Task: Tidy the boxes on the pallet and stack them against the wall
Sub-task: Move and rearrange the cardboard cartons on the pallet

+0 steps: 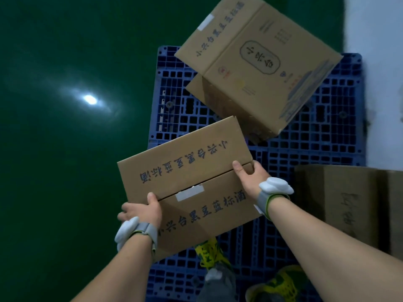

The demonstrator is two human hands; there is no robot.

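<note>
I hold a brown cardboard box [192,177] with printed characters and a taped top seam above the near left part of the blue plastic pallet [316,149]. My left hand [144,211] grips its near left edge, thumb on top. My right hand [248,177] clasps its right edge at the seam. A second, larger box [257,62] lies tilted at the pallet's far side, one flap hanging open. A third box [340,199] stands at the right, next to the white wall [377,83].
Dark green floor [65,149] with a bright light reflection spreads to the left of the pallet. My feet in yellow-green shoes [209,253] stand on the pallet's near edge, below the held box.
</note>
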